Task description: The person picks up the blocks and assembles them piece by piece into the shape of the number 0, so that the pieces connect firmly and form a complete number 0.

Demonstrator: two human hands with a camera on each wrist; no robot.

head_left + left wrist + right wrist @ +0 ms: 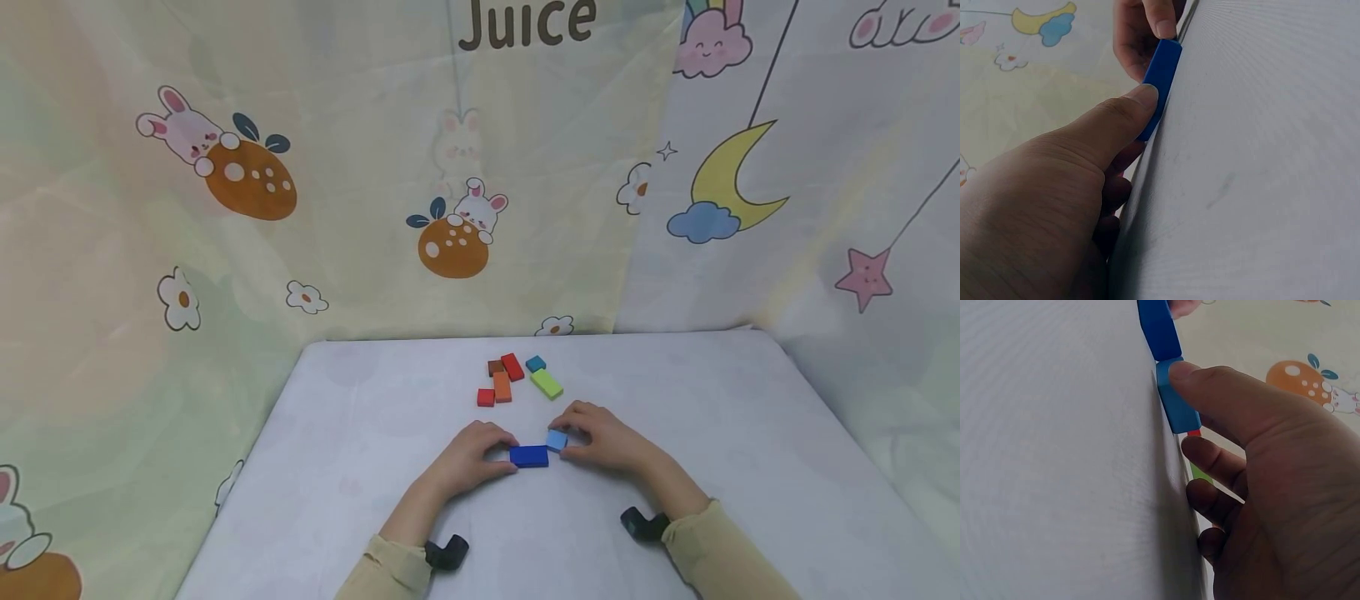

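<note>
A dark blue rectangular block point(529, 457) lies on the white table, and my left hand point(474, 457) pinches its left end between thumb and fingers. In the left wrist view the thumb presses on the side of this blue block point(1163, 72). My right hand point(606, 440) pinches a small light blue block point(557, 441) at the right end of the dark one. The right wrist view has the light blue block point(1177, 400) under the thumb, its end right at the dark blue block point(1160, 328).
Farther back on the table point(375, 433) lie a red block point(513, 367), a brown block point(496, 367), an orange block point(502, 387), a smaller red block point(486, 397), a teal block point(536, 363) and a lime green block point(547, 384). A printed curtain point(360, 167) hangs behind.
</note>
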